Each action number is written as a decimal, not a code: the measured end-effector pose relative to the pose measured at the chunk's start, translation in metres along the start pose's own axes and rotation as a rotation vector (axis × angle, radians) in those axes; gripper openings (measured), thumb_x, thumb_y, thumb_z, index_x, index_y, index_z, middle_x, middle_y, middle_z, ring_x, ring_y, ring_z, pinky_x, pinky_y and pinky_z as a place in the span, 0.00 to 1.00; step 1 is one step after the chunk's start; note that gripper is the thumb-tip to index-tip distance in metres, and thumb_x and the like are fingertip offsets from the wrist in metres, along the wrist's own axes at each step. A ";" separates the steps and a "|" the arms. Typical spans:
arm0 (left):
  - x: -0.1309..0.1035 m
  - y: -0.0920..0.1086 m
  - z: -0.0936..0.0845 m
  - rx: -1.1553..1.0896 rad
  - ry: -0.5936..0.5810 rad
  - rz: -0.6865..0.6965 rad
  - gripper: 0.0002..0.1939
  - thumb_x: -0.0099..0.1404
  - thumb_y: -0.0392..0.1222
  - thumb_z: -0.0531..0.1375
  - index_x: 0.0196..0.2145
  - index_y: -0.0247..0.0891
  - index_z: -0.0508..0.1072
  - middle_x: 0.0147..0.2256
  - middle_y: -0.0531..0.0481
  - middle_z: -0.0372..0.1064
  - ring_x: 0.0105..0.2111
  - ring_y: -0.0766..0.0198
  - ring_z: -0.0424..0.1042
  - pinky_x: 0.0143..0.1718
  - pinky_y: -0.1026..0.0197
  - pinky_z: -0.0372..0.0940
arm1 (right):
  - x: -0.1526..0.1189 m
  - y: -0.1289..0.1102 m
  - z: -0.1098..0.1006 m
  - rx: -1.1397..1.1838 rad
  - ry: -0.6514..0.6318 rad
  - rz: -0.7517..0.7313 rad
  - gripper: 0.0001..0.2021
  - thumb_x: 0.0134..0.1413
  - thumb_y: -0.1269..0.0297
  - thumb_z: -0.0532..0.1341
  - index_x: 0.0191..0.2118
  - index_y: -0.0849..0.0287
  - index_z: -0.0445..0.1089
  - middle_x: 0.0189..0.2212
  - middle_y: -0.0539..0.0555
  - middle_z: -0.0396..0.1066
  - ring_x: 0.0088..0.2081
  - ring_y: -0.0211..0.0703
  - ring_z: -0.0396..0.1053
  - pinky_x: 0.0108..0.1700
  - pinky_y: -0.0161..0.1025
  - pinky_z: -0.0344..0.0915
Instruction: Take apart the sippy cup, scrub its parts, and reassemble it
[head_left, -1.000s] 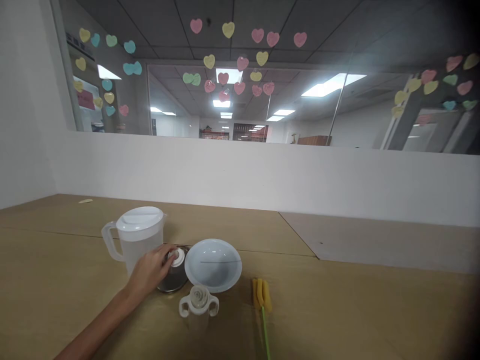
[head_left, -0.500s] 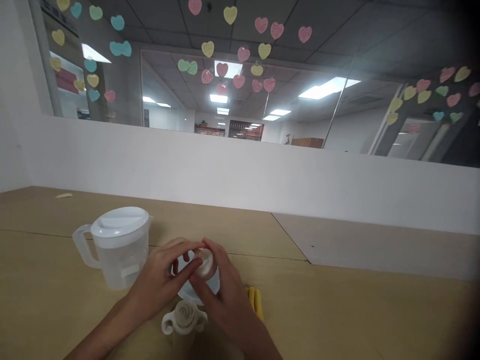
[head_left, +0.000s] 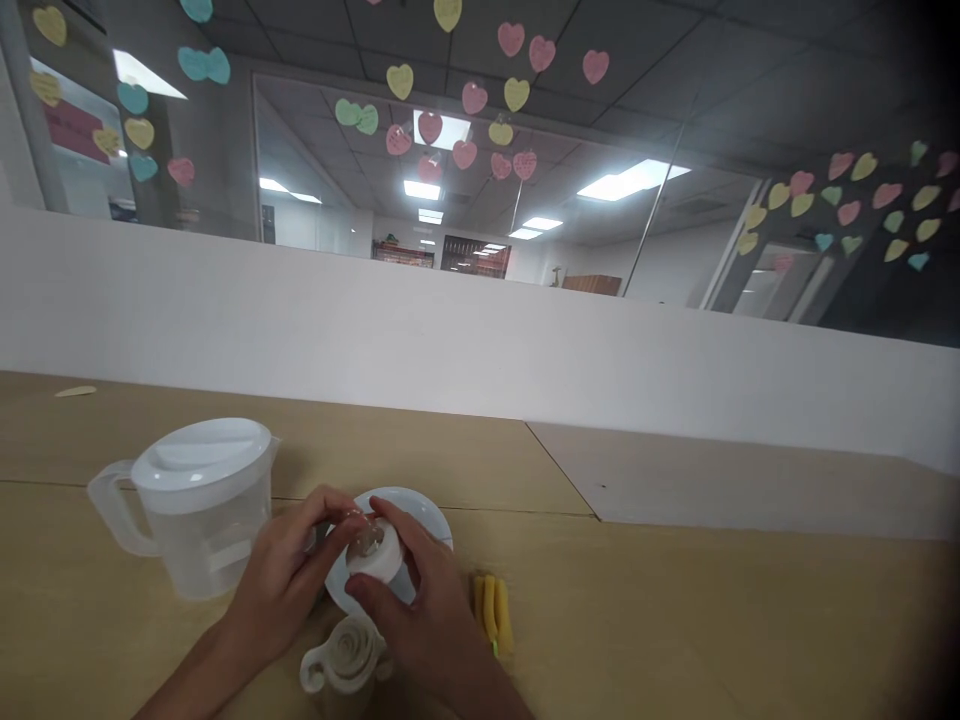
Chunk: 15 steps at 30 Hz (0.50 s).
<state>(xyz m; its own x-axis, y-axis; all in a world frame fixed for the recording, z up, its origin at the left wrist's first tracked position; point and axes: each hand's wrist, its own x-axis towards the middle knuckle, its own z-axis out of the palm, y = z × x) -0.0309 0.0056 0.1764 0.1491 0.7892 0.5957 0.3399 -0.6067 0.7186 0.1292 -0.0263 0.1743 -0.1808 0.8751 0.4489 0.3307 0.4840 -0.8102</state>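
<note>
A small round white container (head_left: 385, 558) with a clear, shiny part on its left side is between my hands, tilted above a pale bowl (head_left: 426, 510). My right hand (head_left: 435, 605) is wrapped around its right side, thumb at the front and fingers behind. My left hand (head_left: 281, 575) pinches at the clear part with thumb and fingertips; whether that part is a lid or a film I cannot tell. Just below the bowl stands a white vessel (head_left: 349, 650) with curled handles and a spiral top, partly behind my right wrist.
A translucent lidded pitcher (head_left: 214, 530) stands left of my hands, handle to the left. Several yellow stick-like pieces (head_left: 493, 605) lie right of my right hand. A flat pale piece (head_left: 76, 391) lies at the far left. Behind the wooden table (head_left: 675, 620) rises a white wall (head_left: 375, 335).
My view has shifted right, so things appear further left. The container has turned in my hands and more of its white side shows. My left fingers have drawn back a little, uncovering more of the bowl.
</note>
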 end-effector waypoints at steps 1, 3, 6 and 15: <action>0.001 0.001 -0.001 -0.050 -0.002 -0.025 0.12 0.64 0.50 0.54 0.31 0.39 0.68 0.27 0.54 0.68 0.27 0.68 0.68 0.28 0.69 0.63 | -0.001 -0.002 0.000 0.017 -0.006 -0.002 0.27 0.48 0.64 0.63 0.56 0.55 0.63 0.51 0.56 0.67 0.53 0.49 0.63 0.56 0.48 0.61; 0.002 0.003 -0.003 -0.159 -0.019 -0.083 0.13 0.63 0.50 0.55 0.30 0.38 0.68 0.26 0.54 0.66 0.27 0.68 0.67 0.27 0.70 0.63 | -0.003 -0.005 -0.002 0.024 -0.005 -0.004 0.27 0.48 0.64 0.63 0.56 0.55 0.63 0.52 0.56 0.66 0.53 0.49 0.63 0.55 0.48 0.62; 0.004 0.004 -0.004 -0.262 -0.057 -0.133 0.13 0.64 0.50 0.55 0.29 0.37 0.67 0.26 0.53 0.67 0.28 0.67 0.68 0.27 0.69 0.63 | -0.004 -0.008 -0.003 -0.017 0.013 -0.052 0.26 0.48 0.65 0.63 0.56 0.55 0.63 0.52 0.56 0.66 0.53 0.49 0.63 0.56 0.48 0.61; -0.008 0.011 -0.007 0.204 0.160 0.367 0.05 0.63 0.38 0.57 0.36 0.44 0.71 0.36 0.53 0.70 0.40 0.67 0.69 0.40 0.67 0.65 | -0.004 -0.006 0.000 -0.215 0.139 -0.311 0.24 0.52 0.65 0.60 0.55 0.58 0.59 0.48 0.57 0.68 0.49 0.45 0.67 0.51 0.42 0.66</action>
<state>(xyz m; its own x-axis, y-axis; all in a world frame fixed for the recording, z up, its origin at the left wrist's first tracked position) -0.0350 -0.0079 0.1816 0.1538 0.4909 0.8575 0.4700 -0.7997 0.3735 0.1285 -0.0331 0.1774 -0.1804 0.6709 0.7193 0.4692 0.7014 -0.5365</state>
